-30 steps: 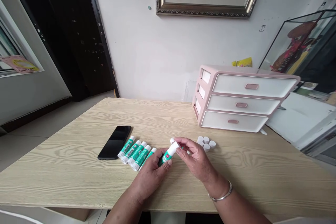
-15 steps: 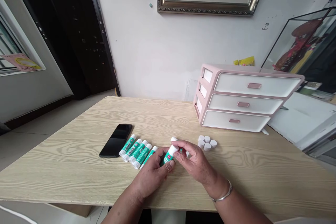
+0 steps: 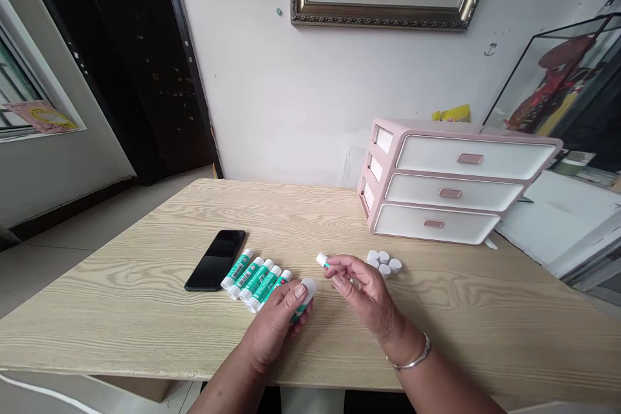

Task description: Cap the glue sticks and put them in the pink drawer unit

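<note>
My left hand (image 3: 274,323) is closed round a green-and-white glue stick (image 3: 305,294) with its white cap on, held low over the wooden table (image 3: 145,297) at the right end of a row of several capped glue sticks (image 3: 252,275). My right hand (image 3: 363,291) hovers just to the right with its fingers loosely apart and nothing in them. Its fingertips are close to another glue stick (image 3: 322,261) that lies on the table. A small cluster of loose white caps (image 3: 383,264) sits just beyond the right hand.
A black phone (image 3: 214,260) lies left of the glue stick row. A pink three-drawer unit (image 3: 451,187) stands at the back right, all drawers closed. Behind it are framed pictures and a white wall; a dark doorway is on the left.
My right hand has let go of the cap end of the glue stick and drawn back to the right. My left hand has carried the capped stick down and left toward the row.
</note>
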The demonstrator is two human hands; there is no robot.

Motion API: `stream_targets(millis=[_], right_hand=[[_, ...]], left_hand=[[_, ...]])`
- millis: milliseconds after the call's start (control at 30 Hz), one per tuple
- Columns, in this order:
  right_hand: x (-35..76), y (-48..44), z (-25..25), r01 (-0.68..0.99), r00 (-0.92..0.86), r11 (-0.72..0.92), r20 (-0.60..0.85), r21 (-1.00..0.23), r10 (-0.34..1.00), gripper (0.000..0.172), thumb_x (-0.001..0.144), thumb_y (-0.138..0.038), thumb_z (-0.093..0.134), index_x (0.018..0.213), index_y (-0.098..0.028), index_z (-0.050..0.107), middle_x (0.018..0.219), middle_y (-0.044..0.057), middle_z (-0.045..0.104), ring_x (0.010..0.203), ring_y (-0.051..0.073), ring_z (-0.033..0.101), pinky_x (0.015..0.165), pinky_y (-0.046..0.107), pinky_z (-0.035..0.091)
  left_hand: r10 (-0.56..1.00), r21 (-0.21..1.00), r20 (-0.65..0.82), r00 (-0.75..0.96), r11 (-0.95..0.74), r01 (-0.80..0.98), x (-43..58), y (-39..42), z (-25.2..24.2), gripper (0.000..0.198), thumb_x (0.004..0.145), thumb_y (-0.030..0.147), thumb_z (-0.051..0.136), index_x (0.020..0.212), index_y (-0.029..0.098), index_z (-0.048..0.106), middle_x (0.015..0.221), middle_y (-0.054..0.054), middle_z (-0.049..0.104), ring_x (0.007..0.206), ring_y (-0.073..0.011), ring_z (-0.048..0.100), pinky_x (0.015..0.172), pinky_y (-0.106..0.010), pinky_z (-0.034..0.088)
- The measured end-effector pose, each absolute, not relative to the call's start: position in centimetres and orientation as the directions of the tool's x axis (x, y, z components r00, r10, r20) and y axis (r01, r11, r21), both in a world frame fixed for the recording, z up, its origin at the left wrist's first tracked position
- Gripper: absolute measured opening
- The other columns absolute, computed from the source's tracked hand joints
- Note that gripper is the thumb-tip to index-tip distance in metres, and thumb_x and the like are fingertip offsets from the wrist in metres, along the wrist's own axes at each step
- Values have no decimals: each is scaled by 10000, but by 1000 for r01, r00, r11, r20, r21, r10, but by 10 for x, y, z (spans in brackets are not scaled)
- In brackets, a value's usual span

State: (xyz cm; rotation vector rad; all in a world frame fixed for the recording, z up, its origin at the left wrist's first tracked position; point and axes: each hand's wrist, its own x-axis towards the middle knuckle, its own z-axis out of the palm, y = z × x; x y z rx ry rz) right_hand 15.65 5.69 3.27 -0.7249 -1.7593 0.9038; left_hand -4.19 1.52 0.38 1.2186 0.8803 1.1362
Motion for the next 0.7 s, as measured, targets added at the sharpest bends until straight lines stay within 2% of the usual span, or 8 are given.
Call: stream_targets(millis=[300, 700], right_hand=[[154, 57, 29, 97, -357, 497, 436, -863, 826, 243, 969, -401, 620, 1055, -197, 720, 811, 43, 702, 736, 163, 635, 621, 265, 490], [154, 56, 30, 139, -405, 523, 433, -841, 805, 259, 976, -408, 605, 966, -183, 732, 734, 16, 639, 664, 140, 583, 579, 248, 441]], left_hand=[[979, 939, 49, 200, 23, -344, -40, 14, 6, 568, 898, 637, 486, 579, 172, 544, 506, 36, 417, 422, -72, 334, 423, -223, 216], [978, 917, 76, 193, 7, -400, -41, 14, 6, 515, 839, 605, 499, 552, 180, 545, 496, 31, 404, 421, -80, 307, 415, -229, 191]])
